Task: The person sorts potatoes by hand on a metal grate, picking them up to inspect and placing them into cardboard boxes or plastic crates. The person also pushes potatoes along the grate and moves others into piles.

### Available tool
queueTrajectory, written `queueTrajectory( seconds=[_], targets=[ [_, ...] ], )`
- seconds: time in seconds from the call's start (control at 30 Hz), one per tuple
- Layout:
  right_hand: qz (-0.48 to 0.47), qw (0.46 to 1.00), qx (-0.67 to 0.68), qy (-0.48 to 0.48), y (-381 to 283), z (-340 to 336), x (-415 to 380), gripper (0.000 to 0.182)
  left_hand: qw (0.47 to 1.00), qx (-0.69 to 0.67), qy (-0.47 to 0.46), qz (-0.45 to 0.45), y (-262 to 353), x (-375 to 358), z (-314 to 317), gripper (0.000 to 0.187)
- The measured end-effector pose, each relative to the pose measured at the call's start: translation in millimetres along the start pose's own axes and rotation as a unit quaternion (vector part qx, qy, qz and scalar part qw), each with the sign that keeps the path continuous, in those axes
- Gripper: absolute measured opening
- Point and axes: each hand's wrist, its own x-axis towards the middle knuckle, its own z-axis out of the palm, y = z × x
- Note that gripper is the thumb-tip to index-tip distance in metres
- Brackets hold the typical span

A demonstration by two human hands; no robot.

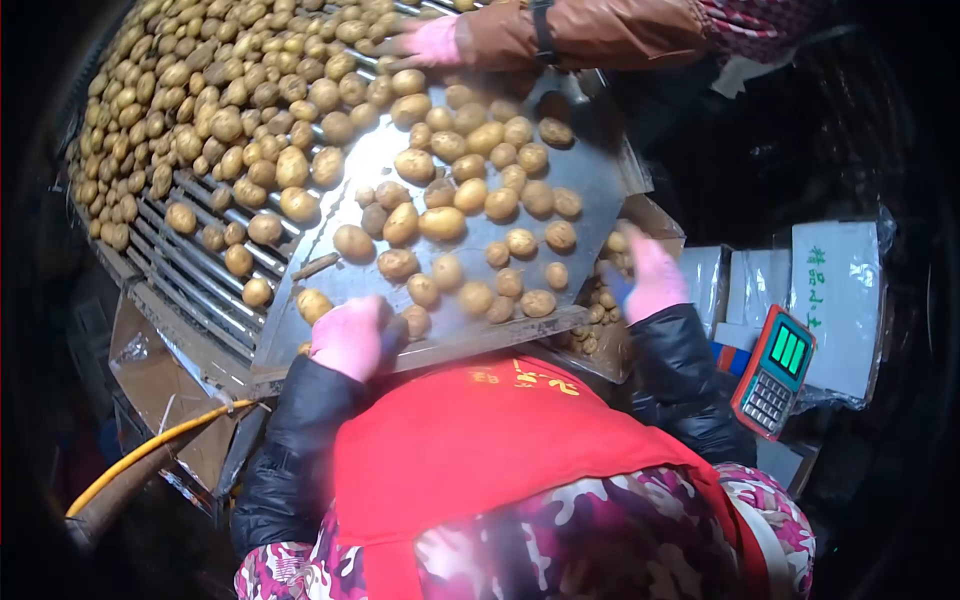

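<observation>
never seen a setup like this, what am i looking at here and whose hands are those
There's no robot: one camera on a person's head looks down past their red apron. Their left hand and right hand wear pink gloves. Potatoes cover much of a metal plate and the slatted rack beside it. The left hand is at the plate's near edge; the right is by a box of potatoes. Blur hides whether either holds anything. The top glove is another person's.
</observation>
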Motion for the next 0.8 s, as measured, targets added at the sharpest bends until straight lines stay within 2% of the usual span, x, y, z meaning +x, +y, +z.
queueTrajectory(
  seconds=[0.03,0.07,0.1,0.13,0.17,0.2,0.23,0.27,0.33,0.37,0.4,0.43,0.47,0.5,0.53,0.57,0.67,0.7,0.8],
  targets=[
    [-0.03,0.999,0.039,-0.012,-20,4,-4,0.063,0.998,-0.058,0.013,-0.024,5,-3,-1,0.037],
    [-0.086,0.988,0.13,-0.013,-34,19,-7,0.059,0.992,-0.116,0.025,-0.047,10,-4,-1,0.037],
    [-0.158,0.973,0.163,-0.031,-56,23,-7,0.057,0.981,-0.176,0.039,-0.071,16,-3,-1,0.038],
    [-0.165,0.944,0.25,-0.14,-78,14,-7,0.06,0.968,-0.25,0.013,-0.031,23,0,1,0.039],
    [-0.214,0.926,0.279,-0.137,-88,37,-14,0.063,0.946,-0.323,-0.013,0.007,34,2,5,0.041],
    [-0.219,0.912,0.318,-0.141,-97,43,-16,0.063,0.918,-0.393,-0.037,0.045,45,4,8,0.044],
    [-0.224,0.895,0.356,-0.147,-105,48,-17,0.062,0.909,-0.406,-0.073,0.063,57,2,12,0.048],
    [-0.207,0.886,0.382,-0.162,-106,48,-17,0.062,0.888,-0.434,-0.149,0.026,58,4,16,0.053],
    [-0.187,0.928,0.283,-0.155,-85,29,-14,0.06,0.896,-0.427,-0.104,0.061,53,7,27,0.051],
    [-0.176,0.945,0.232,-0.152,-69,19,-12,0.06,0.887,-0.452,-0.079,0.05,50,5,27,0.049],
    [-0.181,0.961,0.201,-0.052,-49,20,-10,0.06,0.877,-0.476,-0.052,0.038,43,2,26,0.047],
    [-0.134,0.98,0.144,-0.016,-26,26,-10,0.061,0.866,-0.499,-0.021,0.025,33,-2,23,0.046],
    [-0.08,0.996,0.048,-0.016,-3,28,-8,0.062,0.908,-0.414,0.046,0.041,10,-2,26,0.044],
    [-0.061,0.998,-0.018,0.007,11,30,-8,0.062,0.914,-0.389,0.111,0.039,-13,-3,31,0.044],
    [-0.07,0.996,-0.025,0.042,15,29,-5,0.063,0.915,-0.362,0.175,0.038,-24,-6,28,0.044],
    [-0.069,0.997,-0.038,0.022,15,33,0,0.06,0.895,-0.405,0.187,-0.019,-33,-13,24,0.044],
    [-0.088,0.992,-0.04,-0.08,-24,47,27,0.051,0.905,-0.313,0.288,-0.02,-80,-21,21,0.044],
    [-0.141,0.985,-0.03,-0.09,-39,52,37,0.047,0.901,-0.287,0.323,-0.026,-93,-22,24,0.042],
    [-0.147,0.976,-0.103,-0.126,-75,81,58,0.034,0.907,-0.158,0.389,-0.015,-127,-30,23,0.039]
  ],
)
